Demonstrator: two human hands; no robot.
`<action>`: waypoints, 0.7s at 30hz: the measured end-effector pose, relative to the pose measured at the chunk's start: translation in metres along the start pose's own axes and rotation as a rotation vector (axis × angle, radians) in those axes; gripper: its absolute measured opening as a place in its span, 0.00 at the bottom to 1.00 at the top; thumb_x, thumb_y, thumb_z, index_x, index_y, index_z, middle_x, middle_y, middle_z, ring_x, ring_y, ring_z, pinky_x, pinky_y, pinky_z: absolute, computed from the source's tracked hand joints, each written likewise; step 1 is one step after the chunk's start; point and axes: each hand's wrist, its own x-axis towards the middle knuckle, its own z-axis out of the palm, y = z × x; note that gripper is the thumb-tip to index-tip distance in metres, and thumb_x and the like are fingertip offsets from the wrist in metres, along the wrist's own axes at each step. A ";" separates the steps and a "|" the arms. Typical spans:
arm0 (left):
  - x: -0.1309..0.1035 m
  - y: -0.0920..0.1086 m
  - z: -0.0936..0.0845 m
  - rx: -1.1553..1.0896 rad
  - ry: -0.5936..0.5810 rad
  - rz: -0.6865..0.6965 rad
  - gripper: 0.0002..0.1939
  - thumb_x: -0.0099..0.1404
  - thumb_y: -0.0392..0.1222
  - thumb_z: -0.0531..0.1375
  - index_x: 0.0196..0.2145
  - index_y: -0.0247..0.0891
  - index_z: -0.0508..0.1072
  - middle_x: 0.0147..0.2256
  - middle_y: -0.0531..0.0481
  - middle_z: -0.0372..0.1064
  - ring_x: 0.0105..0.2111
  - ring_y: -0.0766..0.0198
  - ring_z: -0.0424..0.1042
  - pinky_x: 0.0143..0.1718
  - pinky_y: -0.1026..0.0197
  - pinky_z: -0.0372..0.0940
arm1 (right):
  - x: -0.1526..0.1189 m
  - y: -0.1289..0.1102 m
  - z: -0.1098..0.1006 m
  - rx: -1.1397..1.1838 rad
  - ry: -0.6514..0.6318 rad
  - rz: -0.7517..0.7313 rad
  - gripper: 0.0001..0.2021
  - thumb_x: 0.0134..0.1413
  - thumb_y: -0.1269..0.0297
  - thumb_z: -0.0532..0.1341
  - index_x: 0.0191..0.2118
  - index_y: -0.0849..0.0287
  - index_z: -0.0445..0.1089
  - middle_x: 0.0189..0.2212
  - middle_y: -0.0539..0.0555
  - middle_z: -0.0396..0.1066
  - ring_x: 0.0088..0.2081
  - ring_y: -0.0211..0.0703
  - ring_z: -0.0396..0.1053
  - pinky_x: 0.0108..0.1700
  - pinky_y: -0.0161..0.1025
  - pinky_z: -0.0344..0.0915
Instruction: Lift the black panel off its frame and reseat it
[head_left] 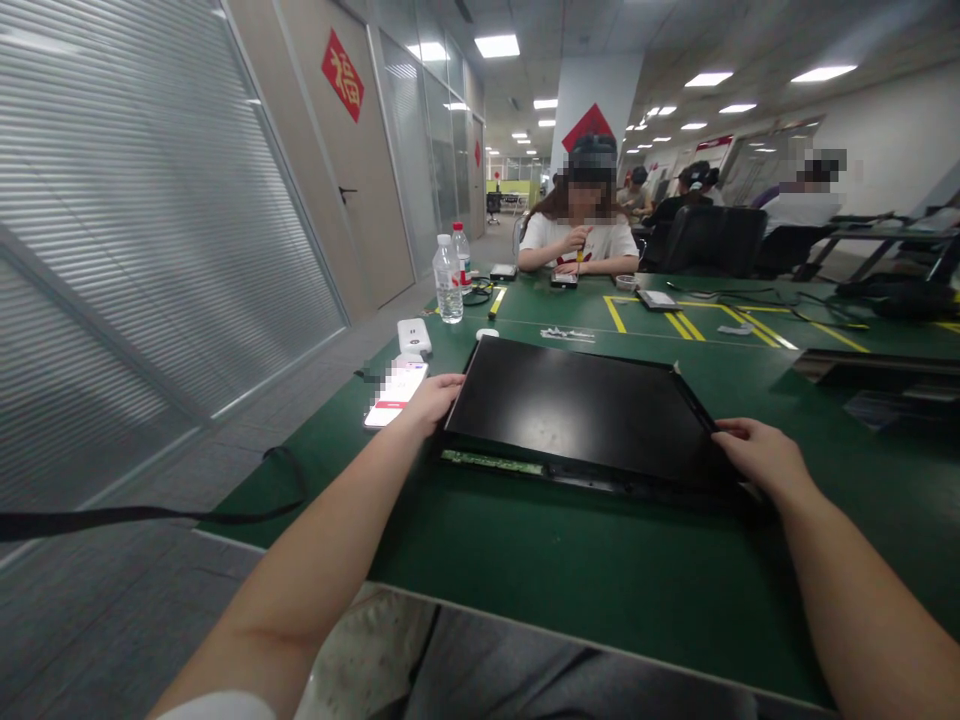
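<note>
A dark flat display panel (577, 405) lies over a black frame (600, 478) on the green table. Its near edge looks slightly lifted, and a green circuit board strip (491, 462) shows along the frame's near side. My left hand (436, 400) grips the panel's left edge, with the fingers partly hidden behind it. At the right edge, my right hand (761, 458) holds the panel between thumb and fingers. A lit phone (396, 393) lies just left of my left hand.
Beyond the phone are a white device (414, 337) and two water bottles (448, 280). Thin dark panels (877, 370) lie at the right. Across the green table (570, 570), a person (577, 235) works with a screwdriver on a small box. Cables run along the far right.
</note>
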 end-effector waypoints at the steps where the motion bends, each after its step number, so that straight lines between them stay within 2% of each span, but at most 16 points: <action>1: 0.000 0.000 0.000 0.026 0.006 0.011 0.18 0.56 0.34 0.77 0.45 0.36 0.87 0.29 0.47 0.83 0.26 0.58 0.81 0.31 0.60 0.76 | 0.000 0.000 0.000 -0.002 -0.003 -0.002 0.13 0.52 0.57 0.65 0.42 0.52 0.83 0.42 0.62 0.84 0.47 0.64 0.81 0.49 0.55 0.75; 6: 0.002 -0.002 -0.002 0.204 0.048 0.051 0.12 0.58 0.36 0.70 0.41 0.36 0.88 0.29 0.44 0.83 0.29 0.52 0.82 0.33 0.56 0.76 | 0.001 0.001 0.002 -0.015 -0.001 -0.014 0.14 0.51 0.57 0.65 0.42 0.52 0.84 0.42 0.63 0.84 0.47 0.66 0.81 0.50 0.56 0.74; 10: 0.001 -0.004 -0.001 0.396 0.086 0.121 0.10 0.65 0.44 0.67 0.37 0.37 0.87 0.36 0.42 0.86 0.40 0.46 0.85 0.43 0.54 0.76 | -0.001 -0.001 0.003 0.021 0.033 -0.030 0.14 0.48 0.58 0.66 0.40 0.52 0.83 0.39 0.62 0.84 0.44 0.64 0.81 0.48 0.56 0.75; 13: 0.000 -0.004 0.001 0.550 0.104 0.189 0.10 0.67 0.46 0.68 0.37 0.37 0.85 0.40 0.41 0.86 0.47 0.43 0.83 0.49 0.54 0.74 | -0.005 -0.005 0.002 0.040 0.044 -0.035 0.12 0.48 0.59 0.66 0.38 0.53 0.83 0.37 0.61 0.83 0.43 0.62 0.80 0.48 0.54 0.75; 17: -0.001 -0.005 0.002 0.707 0.085 0.271 0.10 0.69 0.47 0.67 0.37 0.38 0.84 0.44 0.38 0.85 0.50 0.42 0.82 0.52 0.52 0.73 | -0.008 -0.008 0.000 0.040 0.031 -0.029 0.09 0.48 0.59 0.66 0.36 0.52 0.81 0.36 0.61 0.82 0.44 0.62 0.80 0.49 0.55 0.74; 21: 0.003 -0.006 -0.001 0.803 0.050 0.338 0.13 0.71 0.48 0.64 0.35 0.38 0.83 0.42 0.37 0.84 0.49 0.41 0.81 0.53 0.49 0.72 | -0.006 -0.007 0.002 0.060 0.038 -0.032 0.08 0.47 0.59 0.67 0.36 0.51 0.80 0.35 0.59 0.81 0.42 0.60 0.79 0.48 0.54 0.74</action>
